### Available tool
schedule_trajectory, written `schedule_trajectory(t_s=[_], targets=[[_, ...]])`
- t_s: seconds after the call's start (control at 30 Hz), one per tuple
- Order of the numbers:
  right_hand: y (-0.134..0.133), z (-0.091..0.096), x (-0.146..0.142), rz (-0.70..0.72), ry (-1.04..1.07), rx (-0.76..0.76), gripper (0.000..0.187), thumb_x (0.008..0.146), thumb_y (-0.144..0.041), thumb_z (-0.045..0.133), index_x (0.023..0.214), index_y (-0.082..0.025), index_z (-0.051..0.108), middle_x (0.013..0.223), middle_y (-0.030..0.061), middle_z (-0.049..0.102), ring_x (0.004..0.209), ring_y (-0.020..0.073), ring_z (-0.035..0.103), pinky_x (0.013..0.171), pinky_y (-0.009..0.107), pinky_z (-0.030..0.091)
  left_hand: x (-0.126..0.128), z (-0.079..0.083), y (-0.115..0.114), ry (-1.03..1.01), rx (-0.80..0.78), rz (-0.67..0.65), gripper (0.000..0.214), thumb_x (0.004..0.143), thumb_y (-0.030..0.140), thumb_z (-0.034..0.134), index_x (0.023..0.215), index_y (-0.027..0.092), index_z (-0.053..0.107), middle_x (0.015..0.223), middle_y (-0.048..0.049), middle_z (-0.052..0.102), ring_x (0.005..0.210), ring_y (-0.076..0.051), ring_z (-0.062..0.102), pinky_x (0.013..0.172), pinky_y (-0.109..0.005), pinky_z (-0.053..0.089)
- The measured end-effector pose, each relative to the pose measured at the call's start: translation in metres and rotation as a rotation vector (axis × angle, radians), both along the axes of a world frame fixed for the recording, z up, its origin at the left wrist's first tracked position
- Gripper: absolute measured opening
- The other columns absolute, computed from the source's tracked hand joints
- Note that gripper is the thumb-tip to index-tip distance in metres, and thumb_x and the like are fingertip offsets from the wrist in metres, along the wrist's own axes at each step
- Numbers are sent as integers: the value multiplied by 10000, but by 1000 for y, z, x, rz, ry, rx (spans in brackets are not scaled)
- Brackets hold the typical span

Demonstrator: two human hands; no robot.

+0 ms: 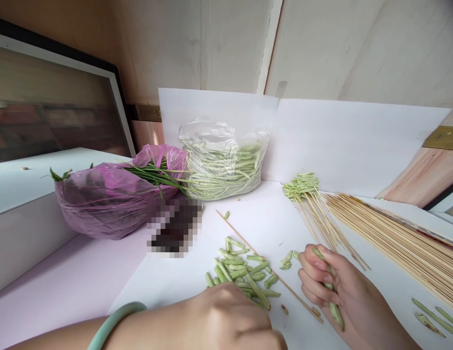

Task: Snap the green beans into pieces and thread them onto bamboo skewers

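Note:
My right hand (330,284) is closed around a piece of green bean (335,311), whose ends show above and below the curled fingers. At the bottom centre my left hand (233,316), with a pale green bangle (118,321) at the wrist, reaches across with its back to me. Its fingers curl downward, and whatever they hold is hidden. Just beyond it lies a loose pile of cut green bean pieces (231,265). A single bamboo skewer (244,239) lies slantwise along the pile, between my two hands.
A clear bag of long beans (226,165) and a purple bag of greens (102,204) stand behind. To the right lie skewered beans (301,184) and many bamboo skewers (387,238). Bean scraps (430,323) are at far right; a blurred dark object (177,228) lies left.

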State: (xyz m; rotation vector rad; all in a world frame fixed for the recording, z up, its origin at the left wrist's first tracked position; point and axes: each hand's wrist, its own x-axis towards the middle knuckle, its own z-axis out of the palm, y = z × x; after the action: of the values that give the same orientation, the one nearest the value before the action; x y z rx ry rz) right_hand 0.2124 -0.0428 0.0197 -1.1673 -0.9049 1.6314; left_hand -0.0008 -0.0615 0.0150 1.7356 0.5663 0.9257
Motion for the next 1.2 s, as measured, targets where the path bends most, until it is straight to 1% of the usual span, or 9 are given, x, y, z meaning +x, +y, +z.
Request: schedule_trajectory(t_s=[0.07, 0.1, 0.17, 0.3, 0.47, 0.57, 0.87, 1.07, 1.2], targets=[[2, 2, 3, 20, -98, 54, 403, 878, -470, 390, 570, -221, 316, 468, -70, 245, 455, 110, 178, 431, 231, 236, 8, -1, 3, 75, 111, -64, 130, 771, 249, 588, 659, 184, 577, 599, -28, 506, 542, -121, 450, 575, -238, 407], [2, 2, 3, 33, -153, 93, 414, 887, -482, 376, 571, -220, 326, 459, -65, 268, 455, 112, 200, 439, 235, 238, 12, -2, 5, 79, 88, -7, 139, 764, 250, 594, 659, 177, 538, 586, -13, 481, 528, -108, 432, 549, -229, 397], [3, 1, 2, 41, -253, 165, 425, 901, -488, 354, 573, -217, 349, 453, -57, 297, 458, 116, 237, 457, 243, 243, 21, -7, 10, 34, -136, 76, 194, 745, 300, 630, 701, 179, 486, 551, 30, 427, 471, -82, 405, 463, -199, 370], [5, 0, 1, 16, -379, 233, 421, 920, -459, 327, 574, -222, 361, 466, -53, 308, 473, 126, 269, 487, 265, 259, 32, -19, 20, -245, -664, -10, 332, 759, 468, 590, 762, 154, 481, 619, -15, 561, 409, -101, 528, 375, -192, 405], [7, 1, 1, 33, -473, 316, 427, 923, -470, 311, 570, -231, 345, 470, -49, 323, 483, 138, 302, 510, 278, 287, 34, -20, 26, -456, -927, 13, 490, 874, 486, 352, 829, 62, 592, 750, -104, 625, 576, -153, 658, 563, -233, 514], [7, -1, 2, 27, -490, 327, 451, 911, -506, 321, 558, -227, 349, 443, -51, 340, 471, 130, 316, 510, 270, 303, 34, -17, 25, -485, -957, 15, 558, 908, 485, 260, 856, 50, 606, 819, -133, 641, 689, -183, 688, 655, -241, 514], [10, -9, 1, 13, -578, 221, 384, 772, -555, 542, 791, -184, 638, 432, -93, 278, 414, 79, 230, 401, 228, 204, 33, -20, 27, -537, -980, -5, 581, 923, 496, 228, 906, 53, 604, 881, -160, 663, 781, -203, 690, 705, -256, 510], [7, -7, 2, 2, -617, 201, 408, 834, -505, 449, 840, -173, 686, 455, -79, 222, 439, 106, 240, 396, 237, 244, 34, -17, 27, -521, -983, 9, 604, 931, 486, 194, 911, 48, 610, 897, -164, 659, 802, -211, 687, 721, -263, 508], [6, -6, 6, 87, -595, 279, 324, 817, -362, 457, 963, -201, 698, 524, -49, 321, 459, 123, 327, 401, 243, 307, 34, -19, 28, -520, -977, 3, 597, 931, 479, 199, 947, 44, 608, 899, -165, 654, 810, -219, 687, 723, -262, 509]])
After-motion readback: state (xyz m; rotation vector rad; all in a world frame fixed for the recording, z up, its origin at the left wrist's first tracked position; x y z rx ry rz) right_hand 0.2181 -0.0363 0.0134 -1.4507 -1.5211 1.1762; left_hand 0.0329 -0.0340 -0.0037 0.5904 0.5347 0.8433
